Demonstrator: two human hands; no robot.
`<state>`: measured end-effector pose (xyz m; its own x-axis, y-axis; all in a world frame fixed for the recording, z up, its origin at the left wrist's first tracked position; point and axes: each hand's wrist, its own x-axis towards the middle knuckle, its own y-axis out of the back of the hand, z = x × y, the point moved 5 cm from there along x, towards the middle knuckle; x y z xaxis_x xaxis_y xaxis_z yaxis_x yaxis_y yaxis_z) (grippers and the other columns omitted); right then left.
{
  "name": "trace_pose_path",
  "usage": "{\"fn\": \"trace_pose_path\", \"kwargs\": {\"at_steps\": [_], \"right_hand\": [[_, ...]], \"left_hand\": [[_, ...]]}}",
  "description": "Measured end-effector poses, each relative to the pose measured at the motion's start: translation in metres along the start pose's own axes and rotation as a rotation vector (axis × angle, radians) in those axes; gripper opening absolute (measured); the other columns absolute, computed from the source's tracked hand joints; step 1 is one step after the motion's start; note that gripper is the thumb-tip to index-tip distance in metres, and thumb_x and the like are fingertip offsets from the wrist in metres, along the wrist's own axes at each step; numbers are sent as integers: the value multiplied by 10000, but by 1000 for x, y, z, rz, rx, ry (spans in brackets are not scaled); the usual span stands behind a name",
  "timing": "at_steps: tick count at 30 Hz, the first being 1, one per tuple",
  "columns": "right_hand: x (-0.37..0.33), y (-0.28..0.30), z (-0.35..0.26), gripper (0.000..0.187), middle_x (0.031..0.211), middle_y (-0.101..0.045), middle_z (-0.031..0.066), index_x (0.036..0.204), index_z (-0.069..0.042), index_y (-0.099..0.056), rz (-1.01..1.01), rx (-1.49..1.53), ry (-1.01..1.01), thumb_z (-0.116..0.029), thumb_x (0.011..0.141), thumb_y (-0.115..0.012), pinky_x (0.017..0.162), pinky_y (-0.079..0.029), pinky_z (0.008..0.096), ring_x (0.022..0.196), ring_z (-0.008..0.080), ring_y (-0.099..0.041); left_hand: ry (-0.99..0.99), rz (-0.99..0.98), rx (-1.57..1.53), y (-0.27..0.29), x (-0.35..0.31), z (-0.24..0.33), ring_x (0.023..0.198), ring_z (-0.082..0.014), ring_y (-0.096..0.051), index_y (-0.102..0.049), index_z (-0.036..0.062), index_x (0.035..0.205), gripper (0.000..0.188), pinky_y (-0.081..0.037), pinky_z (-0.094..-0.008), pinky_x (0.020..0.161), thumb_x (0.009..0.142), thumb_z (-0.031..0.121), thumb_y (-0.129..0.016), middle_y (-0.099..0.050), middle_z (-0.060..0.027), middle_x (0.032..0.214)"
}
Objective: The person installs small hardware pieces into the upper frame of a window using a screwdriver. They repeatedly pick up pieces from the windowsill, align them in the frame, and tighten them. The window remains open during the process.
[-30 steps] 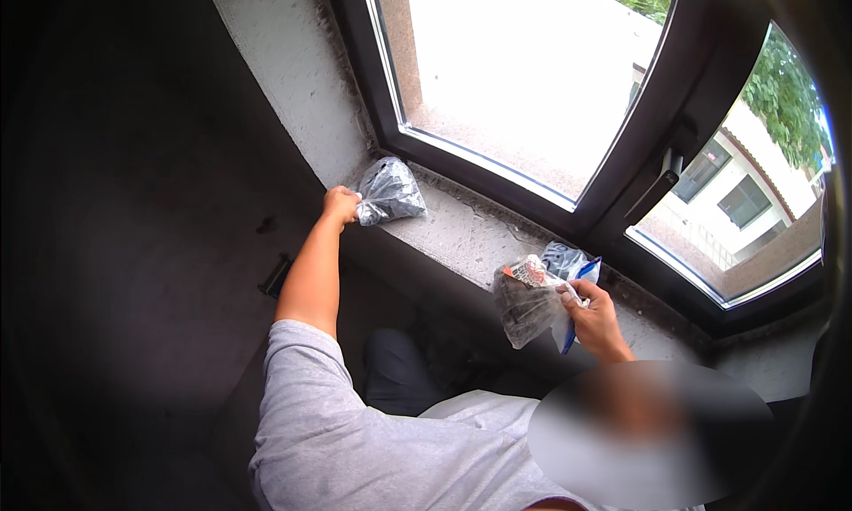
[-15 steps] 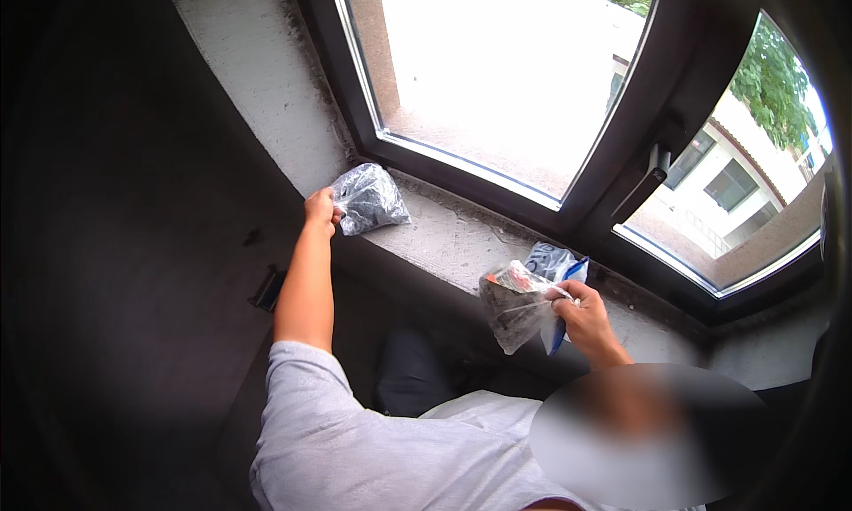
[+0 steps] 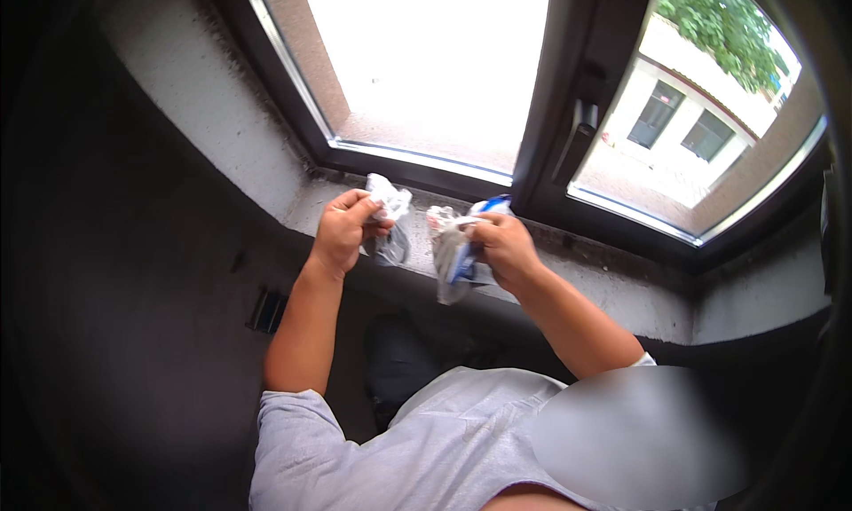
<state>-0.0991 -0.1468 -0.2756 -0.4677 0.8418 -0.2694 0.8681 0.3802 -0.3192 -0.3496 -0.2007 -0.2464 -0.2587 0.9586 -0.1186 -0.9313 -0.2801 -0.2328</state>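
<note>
My left hand (image 3: pixel 344 231) is closed on the gathered top of a clear plastic bag (image 3: pixel 395 243) with greyish contents, held over the windowsill. Facing it, my right hand (image 3: pixel 508 247) pinches the neck of another clear plastic bag (image 3: pixel 449 276), which hangs from the fingers and is smeared by motion. A blue-and-white plastic package (image 3: pixel 493 204) shows beside that hand. Whether the right fingers grip it too, I cannot make out. A short gap parts the two bags.
The pale, worn windowsill (image 3: pixel 612 302) runs below a dark window frame (image 3: pixel 417 171). A window handle (image 3: pixel 579 137) juts out at the right. On the dark left side a small black object (image 3: pixel 267 310) sits near my forearm.
My left hand has lifted its bag off the sill and brought it right. My right hand has moved left and farther away with its bag, so both hands are closer together. The view has shifted.
</note>
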Motion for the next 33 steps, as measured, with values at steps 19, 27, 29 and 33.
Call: {"fn": "trace_pose_path", "kwargs": {"at_steps": [19,27,29,33], "right_hand": [[27,-28,35,162,898,-668,150,949,35,-641,-184,334,-375,-82,940,-530,750,-578,418,813,254,-679],[2,-25,11,108,794,-602,71,958,-7,-555,-120,366,-253,40,863,-535,536,-587,382,614,191,-650],[-26,-33,-2,101,796,-607,74,952,2,-553,-133,366,-234,38,859,-542,553,-596,389,638,197,-666],[-77,-58,-19,230,861,-640,41,1070,-77,-534,-131,305,-368,-62,855,-613,491,-557,301,698,141,-674]], "left_hand": [[-1009,-376,1508,-146,-77,-13,829,-295,-629,-629,41,729,66,-521,-415,787,712,83,-677,-641,-85,817],[-1092,-288,920,-146,-189,13,714,-251,-698,-707,32,870,126,-546,-348,621,754,39,-755,-703,-107,858],[-878,-201,847,-104,-193,-28,689,-253,-682,-706,25,854,94,-546,-346,615,794,77,-757,-692,-99,836],[-72,35,1051,-7,-214,-125,723,-261,-682,-717,51,864,105,-555,-357,667,861,156,-721,-700,-117,881]]}}
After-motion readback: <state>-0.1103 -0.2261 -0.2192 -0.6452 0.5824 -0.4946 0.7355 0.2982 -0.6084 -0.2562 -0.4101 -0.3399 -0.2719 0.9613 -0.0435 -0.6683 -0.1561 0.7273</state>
